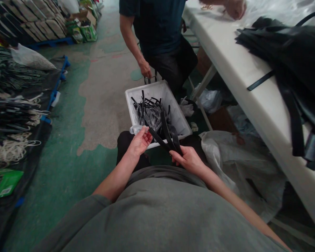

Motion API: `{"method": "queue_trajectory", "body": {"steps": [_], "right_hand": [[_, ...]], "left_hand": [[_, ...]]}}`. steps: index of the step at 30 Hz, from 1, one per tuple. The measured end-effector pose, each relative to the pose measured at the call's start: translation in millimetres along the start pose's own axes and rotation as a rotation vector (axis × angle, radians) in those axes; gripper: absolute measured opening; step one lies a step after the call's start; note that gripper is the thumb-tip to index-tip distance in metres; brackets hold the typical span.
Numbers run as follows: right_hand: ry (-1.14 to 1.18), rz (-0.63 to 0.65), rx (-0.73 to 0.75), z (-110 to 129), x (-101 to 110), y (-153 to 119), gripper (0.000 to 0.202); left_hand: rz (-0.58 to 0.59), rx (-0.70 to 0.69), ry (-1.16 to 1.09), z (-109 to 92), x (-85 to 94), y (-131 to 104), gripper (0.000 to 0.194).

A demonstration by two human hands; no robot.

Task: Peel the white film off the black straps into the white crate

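My left hand (141, 140) is at the near left corner of a white bin (180, 120), its fingers closed on a small clear plastic piece (135, 129). Between my hands runs a black strap (159, 139), its far end close to my left fingertips. In my right hand (187, 158), thumb and fingers wrap round the near ends of several black straps, which fan out over the bin's near edge. Inside the bin lies a pile of black straps with clear plastic pieces (150, 117).
Another person (157, 31) sits beyond the bin, one hand at its far rim. A white table (225, 66) with black straps (291, 52) runs along the right, above a translucent sack (238, 168). Pallets (55, 87) with bundled cords stand at the left.
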State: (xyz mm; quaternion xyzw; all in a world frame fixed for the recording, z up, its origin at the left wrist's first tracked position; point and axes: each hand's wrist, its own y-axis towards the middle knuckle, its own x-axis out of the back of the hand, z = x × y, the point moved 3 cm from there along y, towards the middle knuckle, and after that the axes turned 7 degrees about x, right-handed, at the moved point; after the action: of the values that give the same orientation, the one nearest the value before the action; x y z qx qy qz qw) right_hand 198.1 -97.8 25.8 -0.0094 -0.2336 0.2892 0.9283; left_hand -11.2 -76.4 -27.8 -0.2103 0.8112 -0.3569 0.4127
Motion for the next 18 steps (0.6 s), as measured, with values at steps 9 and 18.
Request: {"method": "queue_trajectory", "body": {"steps": [9, 18], "right_hand": [[-0.299, 0.033, 0.002, -5.8, -5.3, 6.1, 0.029], [0.193, 0.077, -0.167, -9.1, -21.0, 26.0, 0.026]], "left_hand": [[0.044, -0.021, 0.052, -0.3, -0.9, -1.0, 0.018], [0.154, 0.042, 0.147, 43.6, 1.2, -5.5, 0.021]]}}
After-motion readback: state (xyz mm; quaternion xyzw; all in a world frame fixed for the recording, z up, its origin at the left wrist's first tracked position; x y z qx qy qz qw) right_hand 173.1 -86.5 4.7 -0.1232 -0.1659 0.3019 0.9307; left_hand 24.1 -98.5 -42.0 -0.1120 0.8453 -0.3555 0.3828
